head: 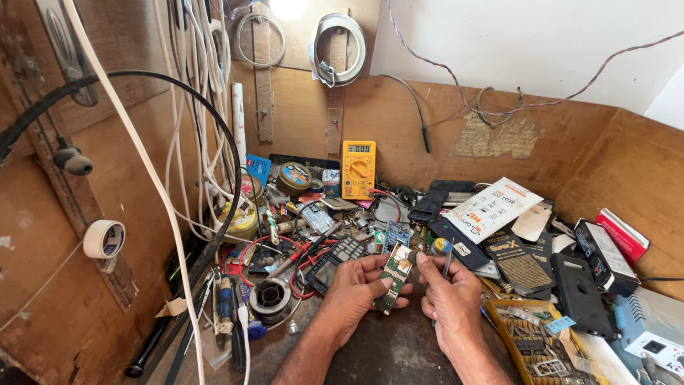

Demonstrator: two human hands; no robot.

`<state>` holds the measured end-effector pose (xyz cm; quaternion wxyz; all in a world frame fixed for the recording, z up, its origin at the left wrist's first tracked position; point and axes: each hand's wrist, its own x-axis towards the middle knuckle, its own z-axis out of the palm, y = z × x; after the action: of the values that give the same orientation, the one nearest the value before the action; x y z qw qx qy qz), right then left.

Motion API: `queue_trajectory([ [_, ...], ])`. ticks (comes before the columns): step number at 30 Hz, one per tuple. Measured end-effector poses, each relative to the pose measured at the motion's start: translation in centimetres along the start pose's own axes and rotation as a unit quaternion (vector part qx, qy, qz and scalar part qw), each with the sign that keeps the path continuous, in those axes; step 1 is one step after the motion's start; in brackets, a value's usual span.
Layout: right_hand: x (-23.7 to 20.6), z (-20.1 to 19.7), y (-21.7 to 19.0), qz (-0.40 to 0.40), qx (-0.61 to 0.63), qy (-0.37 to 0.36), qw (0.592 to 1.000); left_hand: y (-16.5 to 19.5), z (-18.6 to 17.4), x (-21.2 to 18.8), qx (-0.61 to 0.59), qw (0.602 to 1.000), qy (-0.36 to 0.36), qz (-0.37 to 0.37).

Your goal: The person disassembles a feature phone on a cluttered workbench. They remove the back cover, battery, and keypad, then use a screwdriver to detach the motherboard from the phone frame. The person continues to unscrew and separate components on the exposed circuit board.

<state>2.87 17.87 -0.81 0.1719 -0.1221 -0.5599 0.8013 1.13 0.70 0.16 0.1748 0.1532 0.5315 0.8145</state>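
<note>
Now | left hand (356,289) grips green circuit board (394,278) | right hand (449,296) pinches tweezers (447,267) | white packet (493,208) behind

- Brown plywood walls (399,114) boxed in the cluttered workbench (385,353) on three sides.
- A white plastered wall (527,43) rose behind.
- White cables (192,85) hung down at the left.
- A bright lamp (288,7) glared overhead.
</note>
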Motion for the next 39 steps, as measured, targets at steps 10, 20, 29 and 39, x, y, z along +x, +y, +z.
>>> queue_trajectory([
  [10, -0.2, 0.0, -0.3, 0.008, 0.014, 0.026, 1.000, 0.0, -0.1, -0.1, -0.014, 1.000, -0.015, 0.000],
  [20, -0.5, 0.1, -0.8, 0.001, 0.026, 0.030, 0.999, 0.2, 0.0, -0.2, -0.003, 1.000, -0.015, -0.012],
  [29, -0.7, 0.0, -1.0, 0.012, 0.010, 0.028, 0.999, 0.2, 0.1, -0.2, 0.004, 1.000, -0.022, -0.012],
  [39, -0.6, 0.0, -1.1, 0.000, 0.020, 0.038, 0.999, -0.2, 0.0, 0.2, -0.005, 1.000, 0.007, -0.017],
])
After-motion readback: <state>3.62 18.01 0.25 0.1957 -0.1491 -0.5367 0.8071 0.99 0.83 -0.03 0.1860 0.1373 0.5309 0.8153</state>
